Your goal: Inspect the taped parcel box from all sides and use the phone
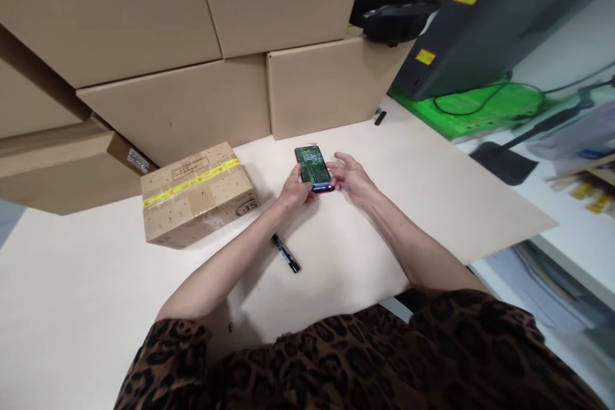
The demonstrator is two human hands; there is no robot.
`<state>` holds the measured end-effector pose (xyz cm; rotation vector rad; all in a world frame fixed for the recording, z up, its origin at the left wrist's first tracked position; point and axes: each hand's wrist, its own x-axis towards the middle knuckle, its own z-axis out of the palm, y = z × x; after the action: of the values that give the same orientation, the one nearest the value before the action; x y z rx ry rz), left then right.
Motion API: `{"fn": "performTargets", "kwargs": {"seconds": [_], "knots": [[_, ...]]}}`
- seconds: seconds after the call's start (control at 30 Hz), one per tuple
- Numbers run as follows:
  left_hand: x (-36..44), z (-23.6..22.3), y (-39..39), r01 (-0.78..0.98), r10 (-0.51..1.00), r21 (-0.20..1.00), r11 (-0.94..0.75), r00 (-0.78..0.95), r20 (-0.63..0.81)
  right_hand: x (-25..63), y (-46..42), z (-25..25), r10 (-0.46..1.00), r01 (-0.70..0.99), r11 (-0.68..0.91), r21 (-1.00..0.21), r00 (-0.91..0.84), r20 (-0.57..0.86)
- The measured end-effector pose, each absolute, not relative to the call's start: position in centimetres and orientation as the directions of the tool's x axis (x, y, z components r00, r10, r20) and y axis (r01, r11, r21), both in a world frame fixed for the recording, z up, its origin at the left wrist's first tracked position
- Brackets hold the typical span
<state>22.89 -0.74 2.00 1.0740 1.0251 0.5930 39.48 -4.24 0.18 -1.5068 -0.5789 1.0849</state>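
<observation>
Over tabletop (350, 256), phone (314, 166) lengthwise forward, top angled slightly left, left hand (293, 187) gripping, right hand (354, 179) open

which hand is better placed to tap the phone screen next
Probably the right hand: it looks open, with fingers at the right edge of the phone, though whether they touch is unclear. The left hand is occupied, gripping the phone's lower left side.

The left forearm (235, 253) and right forearm (408, 234) reach forward, bare, converging. The left hand (292, 186) curls in a grip, thumb uppermost; the right hand (353, 179) sits just beside it, palm turned inward, fingers loosely spread and bent.
</observation>
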Motion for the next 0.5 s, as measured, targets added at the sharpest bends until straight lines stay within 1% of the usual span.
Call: {"fn": "performTargets", "kwargs": {"seconds": [0.17,0.5], "knots": [[22.84,2.35,-0.74,0.106,0.824,0.935,0.34,0.446,-0.35,39.63,-4.09,0.76,0.844,-0.253,-0.256,-0.933,0.413,-0.343],[22.86,2.31,-0.48,0.101,0.824,0.938,0.331,0.453,-0.339,39.73,-3.5,1.01,0.849,-0.283,-0.253,-0.925,0.393,-0.353]]}}
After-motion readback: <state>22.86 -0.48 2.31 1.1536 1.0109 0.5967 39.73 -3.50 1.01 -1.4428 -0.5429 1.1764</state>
